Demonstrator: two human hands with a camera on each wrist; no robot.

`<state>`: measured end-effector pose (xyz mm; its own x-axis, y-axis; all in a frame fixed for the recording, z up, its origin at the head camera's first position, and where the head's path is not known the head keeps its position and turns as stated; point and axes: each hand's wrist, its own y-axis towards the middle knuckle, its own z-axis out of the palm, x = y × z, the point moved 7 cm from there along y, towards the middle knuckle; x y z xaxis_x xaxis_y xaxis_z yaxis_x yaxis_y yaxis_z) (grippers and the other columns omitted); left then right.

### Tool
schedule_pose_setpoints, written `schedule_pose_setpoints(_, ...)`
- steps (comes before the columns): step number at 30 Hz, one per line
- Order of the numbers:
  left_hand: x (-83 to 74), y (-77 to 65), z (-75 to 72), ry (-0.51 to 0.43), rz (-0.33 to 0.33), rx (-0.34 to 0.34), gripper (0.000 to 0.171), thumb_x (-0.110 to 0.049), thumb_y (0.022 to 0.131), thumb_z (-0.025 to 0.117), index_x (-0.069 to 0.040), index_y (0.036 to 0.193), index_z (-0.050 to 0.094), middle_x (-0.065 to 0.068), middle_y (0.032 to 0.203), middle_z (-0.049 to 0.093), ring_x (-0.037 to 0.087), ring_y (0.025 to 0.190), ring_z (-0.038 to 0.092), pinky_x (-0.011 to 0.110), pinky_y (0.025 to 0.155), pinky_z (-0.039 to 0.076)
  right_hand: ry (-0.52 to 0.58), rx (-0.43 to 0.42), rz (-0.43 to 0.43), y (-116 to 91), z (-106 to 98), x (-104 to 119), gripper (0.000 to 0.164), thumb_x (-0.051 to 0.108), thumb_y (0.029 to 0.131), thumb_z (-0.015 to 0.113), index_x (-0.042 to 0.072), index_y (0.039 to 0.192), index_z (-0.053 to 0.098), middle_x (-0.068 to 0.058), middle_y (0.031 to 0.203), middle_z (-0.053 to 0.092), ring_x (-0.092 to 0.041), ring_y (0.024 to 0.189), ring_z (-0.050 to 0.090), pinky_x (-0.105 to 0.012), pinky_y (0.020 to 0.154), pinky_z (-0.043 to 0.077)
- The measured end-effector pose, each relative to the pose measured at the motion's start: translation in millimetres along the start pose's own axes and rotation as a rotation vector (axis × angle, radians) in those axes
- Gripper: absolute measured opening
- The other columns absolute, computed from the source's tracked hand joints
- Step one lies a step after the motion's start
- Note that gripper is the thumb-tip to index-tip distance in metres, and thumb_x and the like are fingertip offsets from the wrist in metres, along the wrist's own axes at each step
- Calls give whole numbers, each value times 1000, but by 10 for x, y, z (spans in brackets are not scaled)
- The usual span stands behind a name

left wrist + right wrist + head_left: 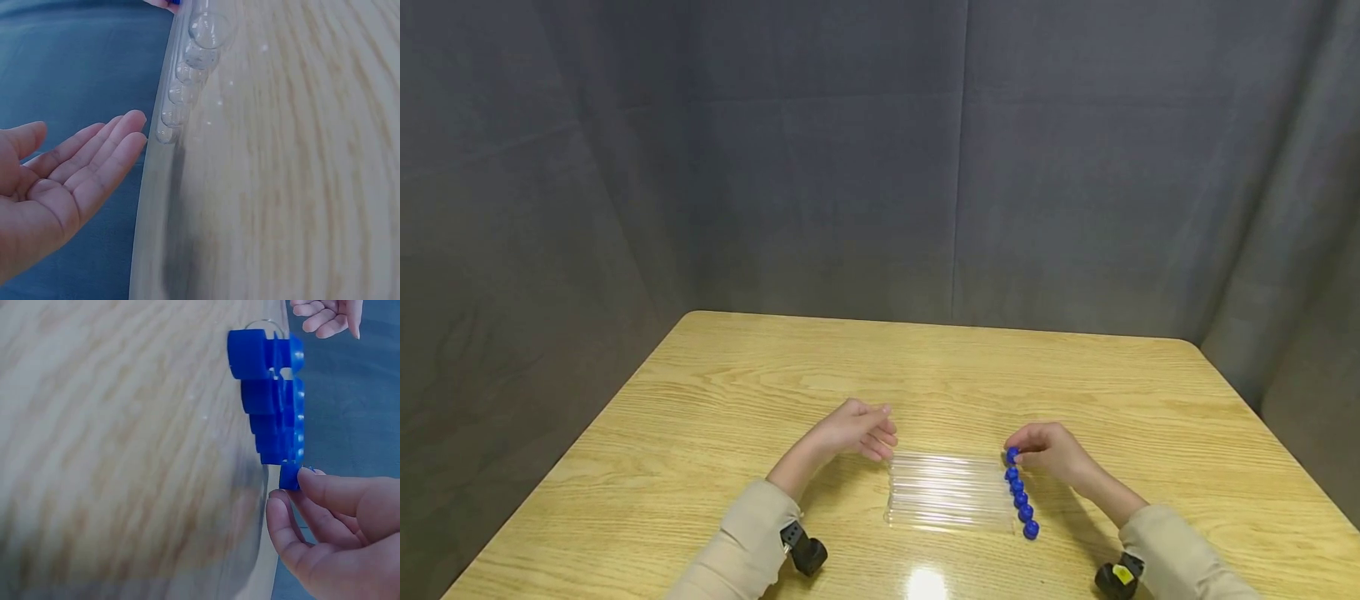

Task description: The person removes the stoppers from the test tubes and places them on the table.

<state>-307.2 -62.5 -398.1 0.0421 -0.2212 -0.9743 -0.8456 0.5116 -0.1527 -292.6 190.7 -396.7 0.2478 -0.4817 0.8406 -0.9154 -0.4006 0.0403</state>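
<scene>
Several clear test tubes (951,492) lie side by side on the table, their rounded ends (176,114) pointing left. Blue caps (1021,499) form a row along the tubes' right ends. At the far end of that row, my right hand (1052,450) pinches one blue cap (289,477) between thumb and fingers. My left hand (855,430) hovers by the far left corner of the tubes, fingers extended and holding nothing. In the left wrist view its palm shows, with the fingertips (134,122) close to the nearest rounded end.
The wooden table (737,375) has rounded far corners. Dark grey curtains (820,167) hang behind it and at both sides. Each sleeve carries a small black camera, one on the left wrist (805,550) and one on the right (1117,579).
</scene>
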Motion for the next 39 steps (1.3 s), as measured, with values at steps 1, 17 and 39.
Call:
schedule_pose_setpoints(1, 2, -2, 5, 0, -1, 3, 47, -23, 97, 37, 21, 107, 51, 30, 97, 59, 33, 79, 63, 36, 69, 52, -1, 2, 4, -1, 8, 0, 13, -10, 80, 57, -12, 93, 60, -17, 87, 62, -25, 79, 57, -28, 65, 50)
schedule_pose_setpoints(17, 29, -5, 26, -37, -2, 17, 48, -25, 97, 39, 20, 107, 50, 30, 99, 58, 32, 81, 63, 36, 69, 52, 59, 60, 22, 6, 61, -59, 14, -15, 80, 54, -14, 93, 58, -18, 88, 61, -25, 80, 58, -31, 67, 51)
schedule_pose_setpoints(39, -32, 23, -2, -90, 68, -10, 42, -19, 98, 36, 19, 110, 49, 25, 98, 59, 29, 88, 61, 34, 78, 49, 222, -43, 100, -50, -62, -136, 25, -5, 92, 41, -24, 108, 45, -26, 97, 59, -21, 82, 59, -32, 69, 51)
